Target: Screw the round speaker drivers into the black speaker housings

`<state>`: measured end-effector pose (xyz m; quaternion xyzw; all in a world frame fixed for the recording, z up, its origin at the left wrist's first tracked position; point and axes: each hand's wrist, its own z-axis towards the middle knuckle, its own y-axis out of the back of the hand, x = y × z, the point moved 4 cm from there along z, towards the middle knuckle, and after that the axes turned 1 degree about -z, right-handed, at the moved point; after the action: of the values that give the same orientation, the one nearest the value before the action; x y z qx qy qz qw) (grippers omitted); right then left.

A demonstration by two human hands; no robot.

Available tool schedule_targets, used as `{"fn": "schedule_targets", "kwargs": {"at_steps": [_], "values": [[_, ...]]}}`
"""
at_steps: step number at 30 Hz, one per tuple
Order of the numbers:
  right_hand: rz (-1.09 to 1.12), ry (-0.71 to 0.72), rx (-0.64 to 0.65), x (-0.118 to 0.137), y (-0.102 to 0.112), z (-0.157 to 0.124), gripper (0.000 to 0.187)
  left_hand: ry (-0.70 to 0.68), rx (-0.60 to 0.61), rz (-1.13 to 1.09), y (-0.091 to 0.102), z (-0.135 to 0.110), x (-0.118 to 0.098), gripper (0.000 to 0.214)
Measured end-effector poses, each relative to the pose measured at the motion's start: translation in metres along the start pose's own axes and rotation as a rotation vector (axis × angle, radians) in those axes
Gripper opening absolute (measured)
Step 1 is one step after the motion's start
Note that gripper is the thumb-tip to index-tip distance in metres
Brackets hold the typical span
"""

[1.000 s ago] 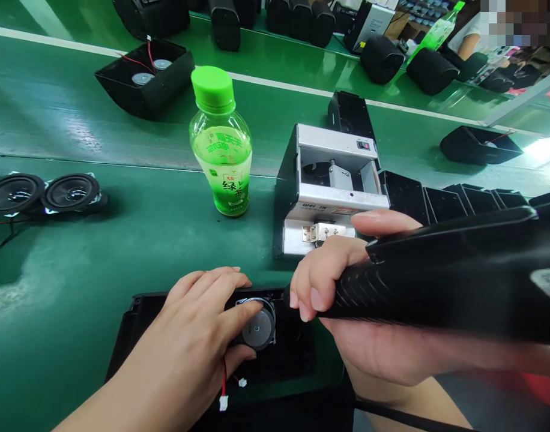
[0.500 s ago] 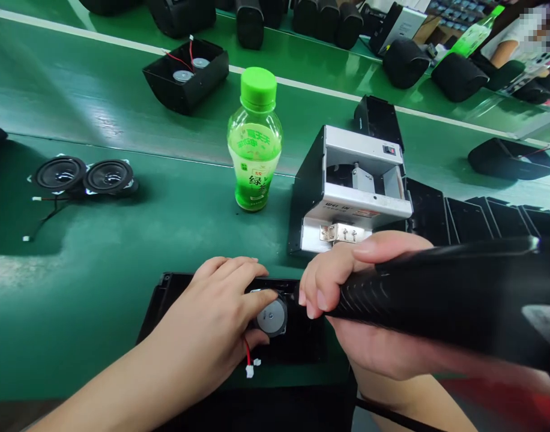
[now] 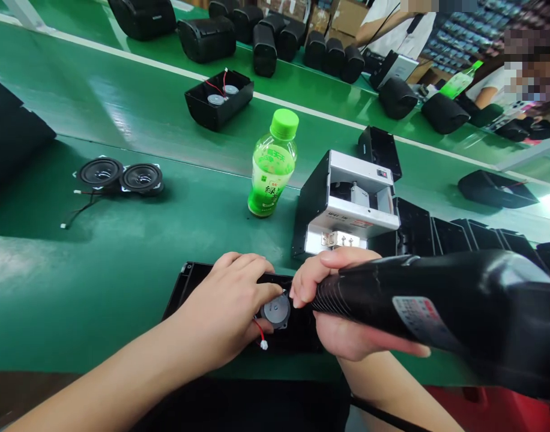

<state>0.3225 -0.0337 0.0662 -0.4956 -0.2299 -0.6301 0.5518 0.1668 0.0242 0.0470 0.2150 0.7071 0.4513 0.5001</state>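
Note:
My left hand is closed round a small speaker driver, thumb and fingers at its rim. The round grey back of the driver faces up, and a red wire with a white plug hangs from it. The driver sits in a black speaker housing, largely covered by my hands. Gripped in my right hand is a black electric screwdriver with a label on its body. It lies nearly level, its front end at the driver's right edge; my fingers hide the tip.
Behind my hands stand a green tea bottle and a silver-and-black screw feeder. Two loose speaker drivers lie at left. Beyond are an open housing and several black speakers. Other people are at the back.
The view has shifted, so the bench objects sit further right and more of the far side shows. Both hands keep their grip, with the screwdriver still at the driver's edge.

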Motion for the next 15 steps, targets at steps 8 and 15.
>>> {"fn": "schedule_targets", "kwargs": {"at_steps": [8, 15], "values": [[0.000, 0.102, -0.140, 0.003, 0.002, 0.002, 0.064, 0.050, 0.041, -0.010, 0.004, 0.000, -0.002, 0.047], [0.056, 0.090, -0.100, 0.008, -0.004, -0.007, 0.065, 0.081, 0.020, -0.029, 0.001, -0.001, -0.003, 0.043]]}}
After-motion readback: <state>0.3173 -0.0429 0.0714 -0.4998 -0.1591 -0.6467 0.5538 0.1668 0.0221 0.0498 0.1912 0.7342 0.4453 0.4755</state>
